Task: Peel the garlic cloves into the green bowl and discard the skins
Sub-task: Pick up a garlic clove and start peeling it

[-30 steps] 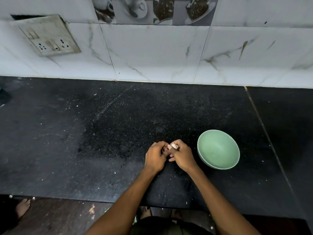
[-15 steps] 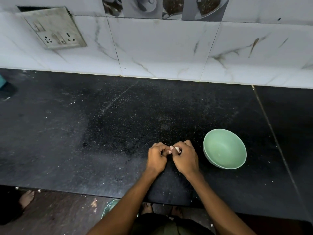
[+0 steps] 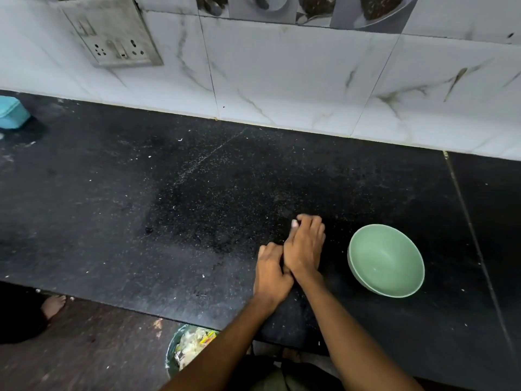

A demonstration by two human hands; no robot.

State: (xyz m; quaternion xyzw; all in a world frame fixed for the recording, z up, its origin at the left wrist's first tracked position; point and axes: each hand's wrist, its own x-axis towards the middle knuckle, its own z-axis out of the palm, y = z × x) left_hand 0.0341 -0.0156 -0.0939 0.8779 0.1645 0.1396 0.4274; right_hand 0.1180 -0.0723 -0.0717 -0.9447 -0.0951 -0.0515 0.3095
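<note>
The green bowl [image 3: 366, 280] stands empty on the black counter [image 3: 141, 221], just right of my hands. My right hand [image 3: 306, 246] reaches forward, palm down, its fingers bent onto the counter. A small pale garlic clove [image 3: 295, 223] shows at its thumb tip. My left hand [image 3: 270, 270] is curled into a loose fist and presses against the side of my right wrist. What lies inside the left fist is hidden.
A waste bin [image 3: 187, 348] with scraps stands on the floor below the counter's front edge. At the far left is a teal container [image 3: 11, 112]. Another person's foot [image 3: 53, 304] is on the floor. A socket plate [image 3: 112, 38] hangs on the tiled wall.
My hands were joined around the clove before. Now the right hand has stretched forward over the counter with the clove, and the left hand has stayed back by the right wrist.
</note>
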